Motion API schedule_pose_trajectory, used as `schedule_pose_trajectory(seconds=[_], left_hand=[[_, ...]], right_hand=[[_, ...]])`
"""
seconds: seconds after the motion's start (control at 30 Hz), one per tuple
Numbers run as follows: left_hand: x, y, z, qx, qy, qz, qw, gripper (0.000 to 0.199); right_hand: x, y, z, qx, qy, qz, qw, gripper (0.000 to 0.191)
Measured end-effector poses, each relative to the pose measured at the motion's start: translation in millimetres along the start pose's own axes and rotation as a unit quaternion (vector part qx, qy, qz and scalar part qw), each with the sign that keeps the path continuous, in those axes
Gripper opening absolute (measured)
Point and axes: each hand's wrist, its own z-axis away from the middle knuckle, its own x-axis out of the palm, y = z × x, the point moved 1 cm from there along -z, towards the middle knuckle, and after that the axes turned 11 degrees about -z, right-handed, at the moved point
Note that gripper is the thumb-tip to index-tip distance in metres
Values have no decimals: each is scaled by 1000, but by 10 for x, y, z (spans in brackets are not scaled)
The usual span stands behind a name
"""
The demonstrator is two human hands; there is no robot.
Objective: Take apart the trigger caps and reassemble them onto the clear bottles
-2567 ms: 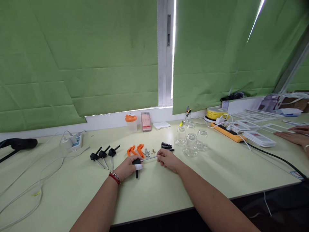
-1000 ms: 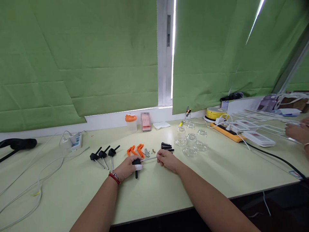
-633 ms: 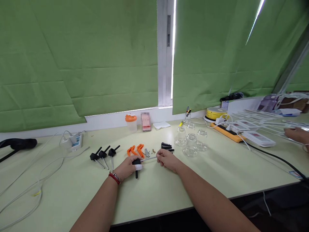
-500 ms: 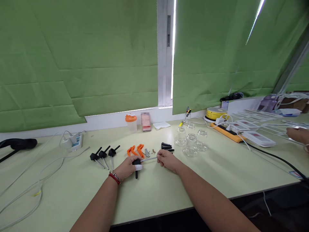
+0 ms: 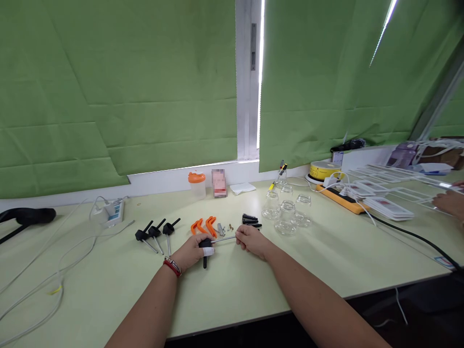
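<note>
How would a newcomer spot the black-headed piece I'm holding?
On the pale green table, start at the orange-lidded cup, then come nearer, to the left hand and right hand. The black-headed piece spans them, its metal rod reaching the right fingertips. Only this one is held; its three lookalikes lie to the left.

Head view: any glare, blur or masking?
Head view: window gap and blind slit blown out; head view, centre: pink box pixelated; head view, right edge: co-worker's hand soft; head view, foreground: left hand and right hand fairly clear.
</note>
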Motion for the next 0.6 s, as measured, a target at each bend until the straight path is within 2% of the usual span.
schedule_pose_trajectory(seconds=[0.13,0.33,0.6], left_hand=[[-3,11,-1,4,2,0,1000,27],[-5,40,8,8,3,-8,1000,27],[5,2,0,2,2,3,1000,28]], right_hand=[[7,-26,11,1,3,2,1000,21],[6,-12,3,4,6,-5,1000,9],[32,-96,60,6,9,14,1000,26]])
